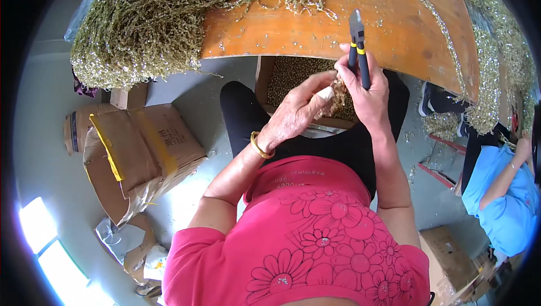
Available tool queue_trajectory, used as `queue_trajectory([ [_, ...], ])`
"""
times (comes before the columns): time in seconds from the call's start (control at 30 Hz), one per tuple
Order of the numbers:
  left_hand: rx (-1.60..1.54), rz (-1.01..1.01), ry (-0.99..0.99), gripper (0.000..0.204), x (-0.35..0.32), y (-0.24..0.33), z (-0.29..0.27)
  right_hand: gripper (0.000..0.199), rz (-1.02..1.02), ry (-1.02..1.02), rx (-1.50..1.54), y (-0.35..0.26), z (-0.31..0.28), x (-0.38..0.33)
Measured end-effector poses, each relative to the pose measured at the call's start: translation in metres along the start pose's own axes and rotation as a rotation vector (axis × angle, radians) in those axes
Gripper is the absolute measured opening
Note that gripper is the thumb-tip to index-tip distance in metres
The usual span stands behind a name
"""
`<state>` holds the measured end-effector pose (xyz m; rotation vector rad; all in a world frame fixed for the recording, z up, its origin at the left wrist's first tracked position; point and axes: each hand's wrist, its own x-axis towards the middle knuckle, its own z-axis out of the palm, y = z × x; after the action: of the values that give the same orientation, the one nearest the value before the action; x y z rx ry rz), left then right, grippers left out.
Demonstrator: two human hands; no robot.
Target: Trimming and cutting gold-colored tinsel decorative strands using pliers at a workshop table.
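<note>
My left hand (298,108), with a gold bangle at its wrist, is closed with thumb and fingers pinching a small brown, curly, stringy bundle (339,98). My right hand (369,94) grips a pair of pliers (357,28) with dark handles and yellow bands. Their jaws point away from me, over the table's near edge. The thumb side of my right hand meets the brown bundle, so both hands are close together. Below them, between my knees, stands an open box of small gold-coloured beads (293,76), partly hidden by my hands.
An orange-brown wooden table (270,35) curves across the far side. A big heap of glittery gold-green strands (146,24) hangs over its left end; more strands (487,75) hang at the right. Cardboard boxes (152,148) stand at left. A person in a blue shirt (504,199) sits at right.
</note>
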<state>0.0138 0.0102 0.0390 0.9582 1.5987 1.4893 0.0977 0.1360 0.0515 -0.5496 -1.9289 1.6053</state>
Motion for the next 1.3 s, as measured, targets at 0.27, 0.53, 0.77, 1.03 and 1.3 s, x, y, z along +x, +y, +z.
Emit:
queue_trajectory([
  [0.27,0.042,-0.004,0.084,0.019,0.005,-0.008,0.002,0.025,-0.001,0.042,-0.151,-0.003,0.007,0.003],
  [0.53,-0.290,-0.174,0.082,0.012,0.007,-0.013,-0.003,0.036,0.338,0.028,0.446,0.010,0.003,0.006],
  [0.77,-0.487,-0.101,0.148,0.009,0.009,-0.016,-0.004,0.043,0.249,-0.050,0.191,0.017,0.008,-0.023],
  [1.03,-0.437,-0.117,0.131,0.011,0.013,-0.013,-0.014,0.038,0.295,-0.117,0.109,0.011,0.005,-0.020],
  [1.3,-0.118,-0.107,-0.004,0.022,0.013,-0.006,-0.028,0.030,0.382,-0.015,0.358,0.015,0.012,-0.018],
])
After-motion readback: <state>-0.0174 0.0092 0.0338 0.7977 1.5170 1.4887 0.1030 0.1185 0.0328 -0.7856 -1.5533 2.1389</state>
